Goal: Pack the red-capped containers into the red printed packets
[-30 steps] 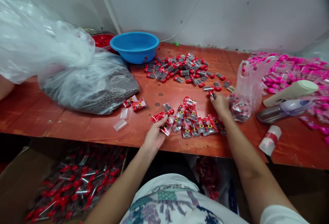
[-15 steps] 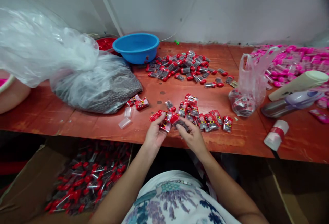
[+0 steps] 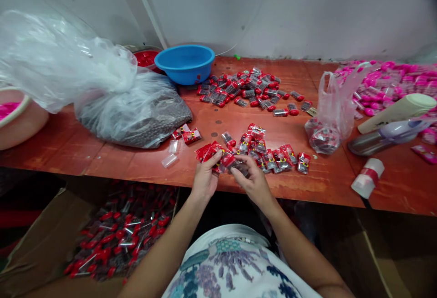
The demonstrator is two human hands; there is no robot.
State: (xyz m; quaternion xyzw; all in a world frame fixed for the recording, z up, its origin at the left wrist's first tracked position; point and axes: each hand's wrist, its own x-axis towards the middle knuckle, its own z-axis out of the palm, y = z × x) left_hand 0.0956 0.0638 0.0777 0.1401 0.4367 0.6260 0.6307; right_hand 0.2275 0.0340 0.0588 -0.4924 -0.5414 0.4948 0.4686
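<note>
The bulging clear plastic bag of small dark grains [image 3: 136, 118] lies slumped on its side, its gathered neck to the left, likely because so soft a load cannot stand. The light blue round plastic basin [image 3: 184, 74] sits back near the wall, probably to leave the front free. The mound of clear, red-capped containers with dark contents [image 3: 251, 90] is within forward reach, while the red-printed wrapped packs [image 3: 269, 157] lie closer, just beyond the hands.

Both hands meet low over the near edge, apparently so small pieces can be handled at close range. The left hand [image 3: 205, 179] pinches several red printed film pieces [image 3: 204, 153] between thumb and fingers, fanned outward. The right hand [image 3: 256, 184] has thumb and fingertips closed on a red-capped clear container [image 3: 241, 167], tilted toward the left; blur and overlap make it hard to tell whether film already covers its cap. Two clear empty tubes [image 3: 170, 160] lie off to the left.

Behind rises a pale grey wall [image 3: 290, 15]. The long reddish-brown tabletop [image 3: 307, 188] shows scuffs and dark spots. Below its front edge, an open brown cardboard carton [image 3: 44, 234] holds more red-capped pieces. Far right are a bright pink heap [image 3: 403, 81], a pale green bottle [image 3: 396, 113] and a small white roll with a red band [image 3: 368, 178].
</note>
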